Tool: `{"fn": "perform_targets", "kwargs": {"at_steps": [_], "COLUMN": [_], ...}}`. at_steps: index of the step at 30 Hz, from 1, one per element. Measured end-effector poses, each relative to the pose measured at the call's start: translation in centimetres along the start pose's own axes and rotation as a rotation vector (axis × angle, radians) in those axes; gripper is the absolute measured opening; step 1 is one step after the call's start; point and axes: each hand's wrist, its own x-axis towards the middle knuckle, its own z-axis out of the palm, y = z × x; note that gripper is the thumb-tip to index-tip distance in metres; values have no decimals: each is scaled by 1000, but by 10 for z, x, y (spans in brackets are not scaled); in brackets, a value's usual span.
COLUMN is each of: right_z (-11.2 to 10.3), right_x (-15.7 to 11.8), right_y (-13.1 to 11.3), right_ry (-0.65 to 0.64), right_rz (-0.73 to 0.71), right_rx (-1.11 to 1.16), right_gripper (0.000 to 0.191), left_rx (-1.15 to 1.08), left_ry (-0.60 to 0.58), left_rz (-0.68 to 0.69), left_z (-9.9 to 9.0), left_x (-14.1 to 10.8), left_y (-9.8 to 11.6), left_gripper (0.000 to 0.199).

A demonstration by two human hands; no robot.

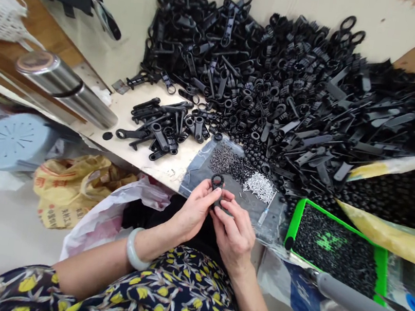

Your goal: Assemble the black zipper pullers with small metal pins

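A black plastic part with a toothed ring at its top [217, 180] is held between my two hands at the table's front edge. The thumb and fingers of my left hand [194, 210] pinch it from the left. My right hand [234, 228] curls its fingers round the part's lower end, most of which they hide. Just beyond lie small dark pins [222, 159], small black pieces [240, 170] and silver pins [260, 186] on a dark mat [200, 167]. A thin tool with a clear handle [263, 216] rests right of them.
Large heaps of black parts [282, 73] cover the table's back. Black handle-like pieces [164, 128] lie left of the mat. A green tray of small black pieces [384, 265] stands right, near a grey bar [364, 304]. A steel flask [69, 88] is at the left.
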Motion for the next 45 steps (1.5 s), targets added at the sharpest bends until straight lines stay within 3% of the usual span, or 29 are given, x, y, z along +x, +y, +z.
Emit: {"fn": "perform_targets", "kwargs": {"at_steps": [3, 6, 10, 13, 17, 23, 25, 29, 32, 35, 37, 41, 45], "right_z": [-5, -9, 2, 15, 18, -1, -3, -2, -3, -6, -7, -7, -5], "right_x": [-3, -5, 0, 10, 23, 26, 25, 24, 25, 23, 20, 17, 20], "right_y": [-1, -2, -6, -13, -17, 5, 19, 46, 55, 54, 52, 47, 41], "right_ry": [-41, -46, -186, -238, -261, -389, -399, -388, -349, -383, -433, -450, -504], "right_rz": [141, 427, 775, 851, 759, 337, 183, -71, -230, -254, -238, -166, -38], "right_rx": [55, 168, 531, 821, 856, 306, 86, -257, -403, -457, -449, -407, -380], "right_gripper": [31, 25, 27, 35, 31, 25, 27, 22, 20, 22, 28, 20, 22], "left_rx": [38, 81, 111, 85, 161, 629, 809, 1357, 1733, 1839, 1811, 1681, 1708], "left_ry": [22, 47, 60, 28, -31, -207, -297, -422, -504, -596, -513, -207, -170], "left_rz": [37, 102, 174, 190, 192, 382, 474, 804, 914, 902, 931, 1039, 1035], "left_z": [-4, -9, -9, -8, -21, -60, -69, -77, -79, -78, -72, -40, -4], "left_x": [0, -1, -4, -7, -10, 3, 15, 41, 48, 45, 47, 74, 120], "left_y": [0, 1, 1, 0, 6, 36, 42, 44, 49, 61, 68, 72, 58], "left_gripper": [28, 28, 28, 26, 29, 16, 14, 7, 23, 45, 43, 20, 15]}}
